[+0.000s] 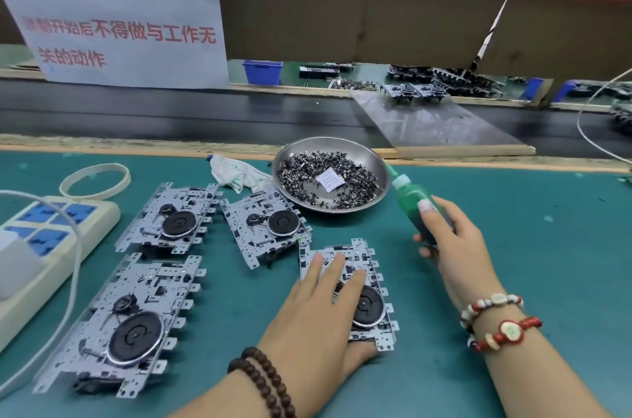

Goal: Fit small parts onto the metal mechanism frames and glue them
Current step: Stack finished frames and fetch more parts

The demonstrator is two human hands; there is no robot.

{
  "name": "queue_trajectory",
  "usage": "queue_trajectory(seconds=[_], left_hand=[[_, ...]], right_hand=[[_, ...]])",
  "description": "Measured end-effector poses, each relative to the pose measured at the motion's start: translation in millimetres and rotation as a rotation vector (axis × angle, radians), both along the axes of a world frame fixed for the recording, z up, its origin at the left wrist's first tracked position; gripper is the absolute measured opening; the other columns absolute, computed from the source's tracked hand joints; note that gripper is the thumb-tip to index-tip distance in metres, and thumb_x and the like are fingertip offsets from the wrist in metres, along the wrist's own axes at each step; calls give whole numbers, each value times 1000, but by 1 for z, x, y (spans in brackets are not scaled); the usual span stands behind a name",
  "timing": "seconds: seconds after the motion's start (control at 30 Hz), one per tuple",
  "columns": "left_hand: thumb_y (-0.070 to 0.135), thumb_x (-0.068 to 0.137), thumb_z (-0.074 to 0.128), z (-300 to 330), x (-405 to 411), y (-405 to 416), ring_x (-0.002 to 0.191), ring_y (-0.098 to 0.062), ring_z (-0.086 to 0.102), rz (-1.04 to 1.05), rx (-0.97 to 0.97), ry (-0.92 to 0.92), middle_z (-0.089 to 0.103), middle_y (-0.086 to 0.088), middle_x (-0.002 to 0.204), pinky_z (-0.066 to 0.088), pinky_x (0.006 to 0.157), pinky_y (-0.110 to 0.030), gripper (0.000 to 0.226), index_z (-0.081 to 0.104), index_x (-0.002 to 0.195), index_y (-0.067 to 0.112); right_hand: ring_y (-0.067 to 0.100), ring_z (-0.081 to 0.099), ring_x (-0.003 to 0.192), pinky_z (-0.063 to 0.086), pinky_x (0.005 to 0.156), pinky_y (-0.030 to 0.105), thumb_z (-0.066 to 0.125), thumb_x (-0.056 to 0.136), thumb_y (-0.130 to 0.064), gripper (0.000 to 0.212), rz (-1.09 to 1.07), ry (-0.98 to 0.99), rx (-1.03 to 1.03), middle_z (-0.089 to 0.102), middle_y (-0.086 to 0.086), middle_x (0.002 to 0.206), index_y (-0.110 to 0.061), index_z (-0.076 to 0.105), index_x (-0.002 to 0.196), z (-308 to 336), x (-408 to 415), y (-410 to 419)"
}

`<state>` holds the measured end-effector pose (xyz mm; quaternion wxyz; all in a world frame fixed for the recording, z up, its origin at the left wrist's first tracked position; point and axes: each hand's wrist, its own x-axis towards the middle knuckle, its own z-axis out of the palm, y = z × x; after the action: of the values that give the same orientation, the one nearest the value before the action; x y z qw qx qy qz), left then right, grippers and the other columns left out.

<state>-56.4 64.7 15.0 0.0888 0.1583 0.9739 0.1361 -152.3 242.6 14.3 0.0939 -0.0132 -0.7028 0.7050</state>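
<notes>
Near the tabletop's [513,246] front edge, our left hand [318,311] lies flat on the metal frame [362,263], long axis running away from us, while our right hand [451,239], just beside, grips the green glue bottle [412,198].

An assembly-line workstation in an electronics factory. A green bench mat [513,246] is carrying several identical metal frames [171,215] and a steel dish [379,164] heaped with small parts [307,171]. A dark conveyor belt [171,113] is running past the far edge of the bench, with more frames [413,90] sitting on a board [444,123] laid across it. Blue bins [262,72] are standing at the opposite bench, and a printed notice [113,10] in red Chinese characters is hanging above the line.
</notes>
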Motion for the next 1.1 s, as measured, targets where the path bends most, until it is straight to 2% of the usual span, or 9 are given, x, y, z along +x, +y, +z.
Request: queue_trajectory(seconds=[0.2, 0.4, 0.63, 0.73, 0.8, 0.9, 0.97, 1.03, 1.1], left_hand=[[68, 84, 31, -2, -3, -4, 135, -11, -32, -21, -72, -14, -32, 17, 146, -9, 114, -29, 82, -16, 143, 35], [88, 55, -2, 14, -15, 2, 135, -2, -21, 20, -62, 63, -18, 25, 147, -8, 112, -46, 97, -10, 140, 43], [66, 85, 30, 8, -23, 14, 139, -11, -20, -29, 24, 92, -10, 19, 152, -19, 108, -51, 66, 11, 143, 39], [66, 80, 25, 8, -11, 7, 141, -18, 18, -63, -71, 153, 25, 19, 148, 9, 109, -58, 60, 34, 135, 45], [63, 74, 25, 3, 2, 12, 111, -16, 60, -43, -119, 110, 59, 22, 120, 36, 92, -57, 52, 60, 110, 50], [60, 75, 30, 0, 11, 25, 101, -8, 65, -4, -59, 112, 63, 27, 110, 44, 95, -49, 40, 59, 102, 59], [54, 87, 26, 0, 8, 31, 128, -18, 44, -87, 24, 78, 47, 17, 136, 17, 111, -45, 38, 43, 121, 57], [66, 86, 19, -1, -9, 41, 143, -25, -4, -204, 76, 99, 0, 6, 155, -27, 97, -50, 60, 8, 140, 43], [71, 80, 23, -2, -29, 42, 142, -22, -14, -206, 51, 100, -12, 2, 155, -33, 93, -52, 79, 0, 145, 33]], right_hand=[[3, 56, 52, 48, 49, 15, 61, 72, -26, 21, 111, -153, -427, 63, -7, 67, -13, 63, 87, 0, 5, 7], [7, 65, 72, 56, 61, 20, 61, 70, -24, 27, 213, -190, -372, 67, -4, 79, -10, 65, 92, -4, 3, 7], [6, 64, 77, 56, 67, 20, 59, 72, -23, 25, 191, -97, -297, 69, -3, 85, -12, 61, 94, -8, 6, 8], [5, 66, 82, 55, 69, 17, 61, 71, -23, 27, 131, -36, -223, 71, -3, 89, -13, 59, 96, -8, 5, 5], [6, 66, 87, 55, 75, 19, 62, 70, -23, 29, 111, -13, -167, 70, -3, 94, -14, 58, 97, -9, 4, 4], [1, 65, 84, 53, 79, 19, 63, 76, -16, 23, 76, 28, -79, 67, -2, 97, -14, 56, 98, -10, 2, 3], [-4, 65, 80, 52, 77, 16, 62, 82, -6, 22, 33, 61, -29, 65, -3, 98, -10, 54, 102, -11, -1, 3], [-5, 64, 79, 50, 73, 8, 62, 84, -1, 24, -34, 97, -1, 63, -3, 99, -8, 52, 105, -11, -3, 5], [-2, 62, 83, 47, 71, 4, 63, 83, 0, 27, -102, 122, 16, 62, -3, 99, -10, 51, 106, -11, -6, 9]])
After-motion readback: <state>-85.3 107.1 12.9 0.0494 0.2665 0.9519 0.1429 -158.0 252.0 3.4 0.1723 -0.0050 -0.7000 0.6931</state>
